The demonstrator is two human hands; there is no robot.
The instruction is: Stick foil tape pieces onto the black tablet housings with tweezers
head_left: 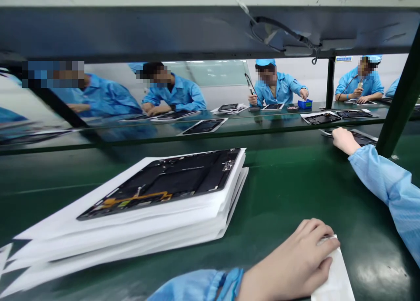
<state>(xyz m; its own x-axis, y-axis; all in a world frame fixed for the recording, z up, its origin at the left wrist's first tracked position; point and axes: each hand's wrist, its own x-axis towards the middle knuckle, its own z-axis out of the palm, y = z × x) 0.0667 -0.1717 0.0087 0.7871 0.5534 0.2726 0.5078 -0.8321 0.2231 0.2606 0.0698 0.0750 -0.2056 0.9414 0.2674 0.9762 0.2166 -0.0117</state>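
Note:
My left hand (295, 261) lies low in the middle, fingers curled down over a white sheet (334, 279) on the green belt. My right hand (343, 140) is stretched far out to the right, its fingers closed on the near edge of an opened tablet on a white sheet (364, 138); the fingertips are hidden. To the left of both hands sits a thick stack of white sheets (147, 224), with an opened black tablet (167, 178) lying back side up on top.
The green conveyor belt (288, 183) runs across in front of me. A dark overhead beam (164, 29) and a slanted post (398, 99) frame the view. Across the belt, several people in blue coats work on other tablets (205, 126); a small blue bin (305, 103) stands there.

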